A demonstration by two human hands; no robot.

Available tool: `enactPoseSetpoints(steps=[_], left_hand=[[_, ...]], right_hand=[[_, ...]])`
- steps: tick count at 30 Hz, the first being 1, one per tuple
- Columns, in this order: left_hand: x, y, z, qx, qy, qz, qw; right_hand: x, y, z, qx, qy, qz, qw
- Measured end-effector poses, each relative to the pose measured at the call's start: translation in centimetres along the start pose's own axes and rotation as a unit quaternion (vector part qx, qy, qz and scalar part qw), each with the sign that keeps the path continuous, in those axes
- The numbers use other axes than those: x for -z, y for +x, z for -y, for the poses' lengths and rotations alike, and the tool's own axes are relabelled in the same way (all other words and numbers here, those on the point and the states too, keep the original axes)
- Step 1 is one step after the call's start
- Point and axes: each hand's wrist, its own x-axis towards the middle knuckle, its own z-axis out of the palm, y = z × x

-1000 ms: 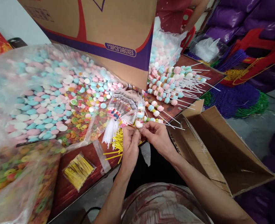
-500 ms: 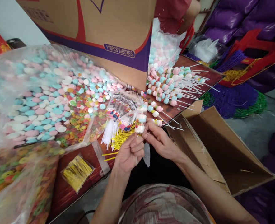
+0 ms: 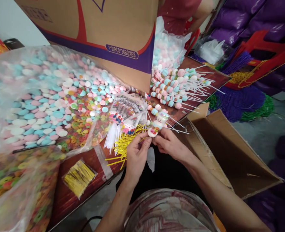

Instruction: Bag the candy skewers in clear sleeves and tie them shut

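Note:
A marshmallow candy skewer [image 3: 157,124] in a clear printed wrapper tilts up and to the right between my hands. My left hand [image 3: 137,149] is closed, thumb and index finger pinching at the lower end of the wrapper. Closed around the stick just below the candy is my right hand [image 3: 169,143]; its fingers hide most of the stick. Yellow twist ties [image 3: 123,145] lie loose beside my left hand. Behind them are a fan of printed wrappers [image 3: 126,108] and a bunch of white sticks [image 3: 112,137]. Unwrapped candy skewers [image 3: 171,90] are piled beyond my hands.
Large bags of pastel marshmallows [image 3: 38,106] and gummy rings [image 3: 24,190] cover the left side. A tall carton [image 3: 96,29] stands at the back. An open cardboard box [image 3: 231,151] is at my right. A bag of twist ties [image 3: 79,178] lies near the edge. Another person [image 3: 181,16] is behind.
The wrapped skewer has gone from upright to tilted right, and its lower end has moved slightly right. My right hand has shifted from beside the wrapper's base to around the stick.

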Motion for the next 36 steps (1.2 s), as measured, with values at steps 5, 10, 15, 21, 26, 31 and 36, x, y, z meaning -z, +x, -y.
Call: enactPoseSetpoints(steps=[5, 10, 15, 21, 26, 31, 36], left_hand=[[0.6, 1.3, -0.6, 0.18, -0.221, 0.003, 0.959], [0.4, 1.4, -1.1, 0.242, -0.299, 0.005, 0.923], [-0.7, 0.4, -1.2, 0.225, -0.306, 0.016, 0.925], [-1.9, 1.4, -1.2, 0.211, -0.28, 0.06, 0.935], [-1.7, 1.5, -3.0, 0.097, -0.194, 0.104, 0.971], [-1.9, 0.3, -2.8, 0.019, 0.01, 0.074, 0.997], [-2.5, 0.2, -1.9, 0.09, -0.086, 0.128, 0.984]], right_hand=[[0.1, -0.5, -1.2, 0.15, -0.132, -0.045, 0.979], [0.5, -0.7, -1.8, 0.363, -0.322, -0.069, 0.872], [0.1, -0.4, -1.8, 0.395, -0.375, -0.127, 0.829], [-1.1, -0.8, -1.8, 0.271, -0.3, -0.203, 0.892], [0.2, -2.0, -0.2, 0.188, -0.188, -0.157, 0.951], [0.8, -3.0, 1.4, 0.221, -0.207, -0.185, 0.935], [0.4, -4.0, 0.6, 0.155, -0.053, -0.195, 0.967]])
